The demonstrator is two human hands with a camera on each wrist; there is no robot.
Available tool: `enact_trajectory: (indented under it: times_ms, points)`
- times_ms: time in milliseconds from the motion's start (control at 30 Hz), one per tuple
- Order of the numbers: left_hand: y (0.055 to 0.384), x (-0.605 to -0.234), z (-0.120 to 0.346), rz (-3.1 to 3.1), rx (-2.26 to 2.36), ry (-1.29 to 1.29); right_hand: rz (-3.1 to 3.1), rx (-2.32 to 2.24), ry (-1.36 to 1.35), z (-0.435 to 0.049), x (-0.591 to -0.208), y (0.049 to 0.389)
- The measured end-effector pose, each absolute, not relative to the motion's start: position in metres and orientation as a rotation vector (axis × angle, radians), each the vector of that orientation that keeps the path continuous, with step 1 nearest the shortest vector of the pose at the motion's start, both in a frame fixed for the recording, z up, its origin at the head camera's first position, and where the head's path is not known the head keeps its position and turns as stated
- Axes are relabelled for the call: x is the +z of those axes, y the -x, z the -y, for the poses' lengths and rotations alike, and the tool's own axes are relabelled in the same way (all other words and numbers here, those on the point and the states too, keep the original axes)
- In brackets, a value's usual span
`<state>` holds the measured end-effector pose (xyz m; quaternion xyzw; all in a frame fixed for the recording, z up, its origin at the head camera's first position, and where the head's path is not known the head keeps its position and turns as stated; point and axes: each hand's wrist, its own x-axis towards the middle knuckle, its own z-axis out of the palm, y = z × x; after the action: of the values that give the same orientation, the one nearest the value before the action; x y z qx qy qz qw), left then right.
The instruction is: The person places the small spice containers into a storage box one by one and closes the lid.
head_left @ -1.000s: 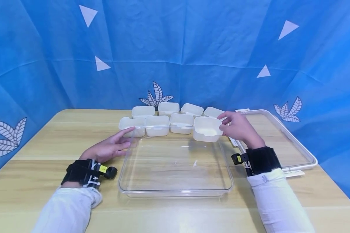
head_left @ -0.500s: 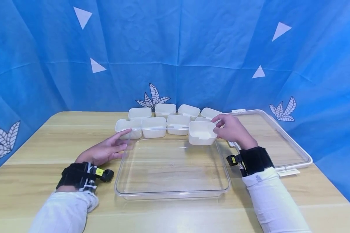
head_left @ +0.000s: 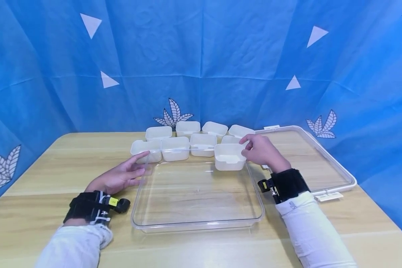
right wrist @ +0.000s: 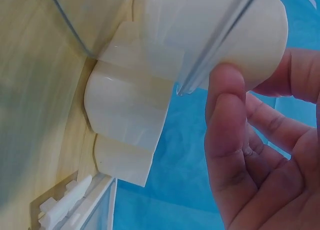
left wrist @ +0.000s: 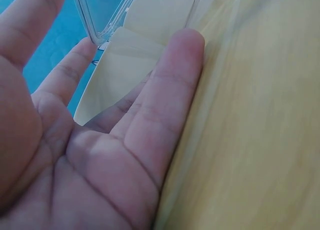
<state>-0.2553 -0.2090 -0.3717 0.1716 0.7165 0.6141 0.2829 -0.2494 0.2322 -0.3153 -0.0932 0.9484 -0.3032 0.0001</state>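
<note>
A large clear plastic box (head_left: 197, 225) lies open-topped on the table in front of me. My right hand (head_left: 264, 150) pinches the right rim of a small white plastic bin (head_left: 229, 163), held over the box's far right corner. The right wrist view shows the thumb and fingers (right wrist: 226, 109) at the wall of that bin, beyond the clear box's edge. At the box's far left corner, my left hand (head_left: 118, 175) touches its side with loosely extended fingers. Its palm and fingers (left wrist: 167, 97) fill much of the left wrist view.
Several matching white bins (head_left: 175, 149) stand in two rows behind the box, near the blue curtain (head_left: 201, 56). A clear lid (head_left: 308, 160) with white clips lies to the right on the wooden table (head_left: 67, 163).
My right hand has brought the white bin slightly toward me and leftward, over the box. My left hand stays at the box's far left corner. The head view has shifted a little.
</note>
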Motion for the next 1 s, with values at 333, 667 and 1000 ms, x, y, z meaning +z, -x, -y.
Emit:
enact_trajectory:
  times_ms: [333,667,1000]
  points:
    - [0.252,-0.374,0.210,-1.929,1.639,-0.442,-3.007,-0.860,0.307,-0.227,-0.320,0.250]
    - [0.253,-0.375,0.211,-1.936,1.638,-0.445,-2.997,-0.809,0.315,-0.225,-0.324,0.250]
    - [0.254,-0.372,0.209,-1.942,1.633,-0.459,-3.037,-0.747,0.330,-0.223,-0.326,0.250]
